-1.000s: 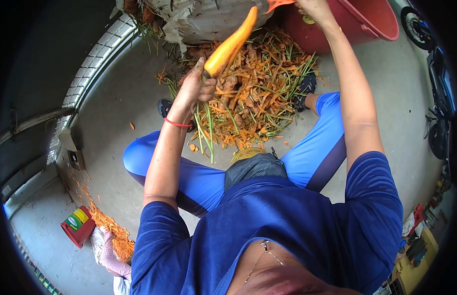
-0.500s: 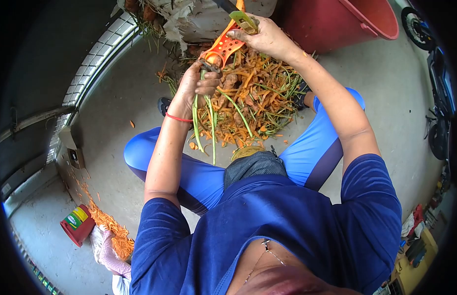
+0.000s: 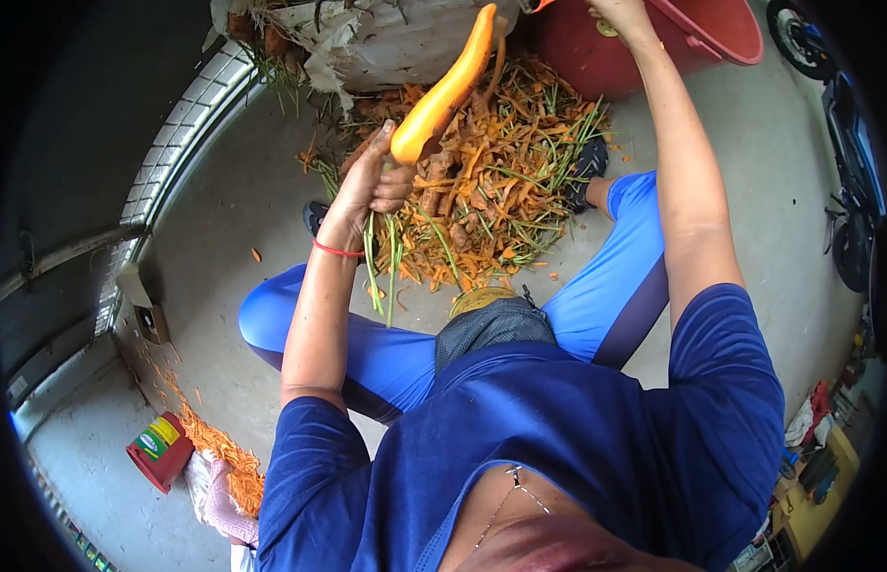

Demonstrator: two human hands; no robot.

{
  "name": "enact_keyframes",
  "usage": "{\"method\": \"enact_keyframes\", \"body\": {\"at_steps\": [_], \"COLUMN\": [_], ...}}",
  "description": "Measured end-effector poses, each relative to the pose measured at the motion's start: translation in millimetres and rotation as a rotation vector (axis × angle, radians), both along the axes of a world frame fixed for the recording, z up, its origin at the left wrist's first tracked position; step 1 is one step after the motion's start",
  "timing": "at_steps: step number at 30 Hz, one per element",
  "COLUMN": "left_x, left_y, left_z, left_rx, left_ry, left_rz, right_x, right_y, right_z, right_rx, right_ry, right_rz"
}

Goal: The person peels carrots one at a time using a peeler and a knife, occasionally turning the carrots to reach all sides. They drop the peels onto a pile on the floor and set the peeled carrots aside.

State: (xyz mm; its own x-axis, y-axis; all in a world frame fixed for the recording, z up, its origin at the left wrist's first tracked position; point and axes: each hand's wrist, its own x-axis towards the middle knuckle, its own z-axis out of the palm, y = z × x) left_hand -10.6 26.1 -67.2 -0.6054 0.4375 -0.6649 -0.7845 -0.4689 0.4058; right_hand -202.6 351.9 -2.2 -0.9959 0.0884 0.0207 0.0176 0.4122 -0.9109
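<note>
My left hand is closed around the top end of a carrot, with its green stems hanging below the fist. The carrot points up and away, mostly bright orange, with a dark unpeeled patch low on its right side. A blurred brownish peel strip shows beside its tip. My right hand is at the top edge, partly cut off, gripping an orange peeler of which only a bit shows. Below the carrot lies a heap of peelings, stems and carrot pieces.
Beyond the heap lies a dirty white sack, with unpeeled carrots at its left. A large red tub stands at the upper right. A motorbike is far right. Lower left are a small red bucket and orange shreds.
My right hand has swept the peeler up and right, off the carrot, to the frame's top edge. My left hand has shifted slightly down and left, and the carrot is now exposed.
</note>
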Motion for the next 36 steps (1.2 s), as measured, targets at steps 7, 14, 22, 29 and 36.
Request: {"method": "enact_keyframes", "body": {"at_steps": [7, 14, 22, 29, 36], "left_x": [-5.7, -4.0, -7.4, -11.0, -1.3], "left_y": [11.6, 16.8, 15.8, 27.7, 45.7], "left_z": [6.4, 4.2, 16.7, 2.2, -15.1], "left_rx": [-0.028, -0.157, -0.024, 0.169, 0.381], "left_ry": [0.142, 0.401, 0.335, 0.292, 0.155], "left_rz": [0.136, 0.155, 0.055, 0.218, 0.090], "right_x": [9.8, 35.1, 40.0, 51.8, 47.3], "right_y": [-30.4, -55.3, -56.9, -60.5, -59.2], "right_z": [2.7, 0.1, 5.8, 1.3, -6.7], "right_rx": [-0.140, -0.249, -0.357, -0.462, -0.428], "right_ry": [0.083, 0.025, -0.031, -0.080, -0.056], "right_rz": [0.036, 0.260, 0.251, 0.390, 0.338]}}
